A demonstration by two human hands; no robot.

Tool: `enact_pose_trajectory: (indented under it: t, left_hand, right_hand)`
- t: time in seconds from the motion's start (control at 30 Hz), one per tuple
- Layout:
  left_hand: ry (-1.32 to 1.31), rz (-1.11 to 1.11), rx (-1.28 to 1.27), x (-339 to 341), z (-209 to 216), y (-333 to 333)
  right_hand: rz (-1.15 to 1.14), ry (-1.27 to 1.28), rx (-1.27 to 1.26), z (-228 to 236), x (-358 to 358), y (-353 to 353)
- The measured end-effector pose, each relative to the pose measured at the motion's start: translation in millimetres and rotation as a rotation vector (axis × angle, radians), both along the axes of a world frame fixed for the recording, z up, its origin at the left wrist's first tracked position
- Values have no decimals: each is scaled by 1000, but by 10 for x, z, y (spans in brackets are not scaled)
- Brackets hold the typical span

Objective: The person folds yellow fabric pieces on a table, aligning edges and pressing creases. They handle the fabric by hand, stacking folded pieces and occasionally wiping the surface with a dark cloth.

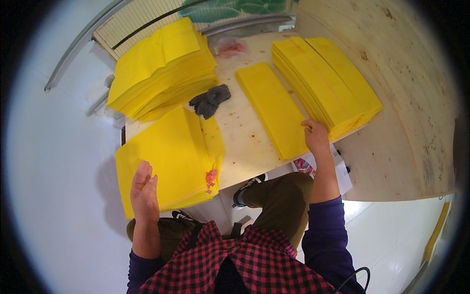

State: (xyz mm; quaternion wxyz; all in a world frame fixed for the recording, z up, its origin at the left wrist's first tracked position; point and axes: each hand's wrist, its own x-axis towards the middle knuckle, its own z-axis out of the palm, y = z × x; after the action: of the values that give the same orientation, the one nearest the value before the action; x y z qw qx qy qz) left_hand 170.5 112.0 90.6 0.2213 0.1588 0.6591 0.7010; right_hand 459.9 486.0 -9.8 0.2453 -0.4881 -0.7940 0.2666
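Observation:
My left hand (144,192) is over the near-left stack of yellow cloth sheets (161,152), fingers stretched out and holding nothing. Small red scraps (211,179) lie at that stack's right edge. My right hand (317,136) is closed, thumb and fingers pinched at the right edge of a long folded yellow cloth (269,110). How much cloth is between those fingertips is hard to see. Right of it lies a thick pile of folded yellow cloths (323,81) in two rows.
A taller pile of yellow sheets (159,63) stands at the far left of the wooden table (240,142). A crumpled dark grey cloth or glove (209,101) lies mid-table, and a clear bag with red bits (230,48) at the back. A wooden panel (391,98) rises along the right.

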Motion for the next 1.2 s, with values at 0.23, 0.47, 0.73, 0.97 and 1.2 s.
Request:
enact_pose_trajectory:
  t: [0.23, 0.47, 0.73, 0.97, 1.2]
  left_hand:
    - [11, 29, 57, 13, -34, -102]
    - [49, 35, 41, 12, -52, -181]
    - [59, 11, 20, 73, -33, -198]
    - [34, 45, 43, 21, -40, -367]
    - [27, 36, 53, 5, -59, -432]
  right_hand:
    - [15, 91, 189, -27, 36, -213]
    - [-313, 639, 46, -129, 87, -990]
    - [-490, 906, 28, -332, -208, -981]
    - [-631, 741, 267, -508, -553, -762]
    - [-695, 457, 262, -503, -620, -733]
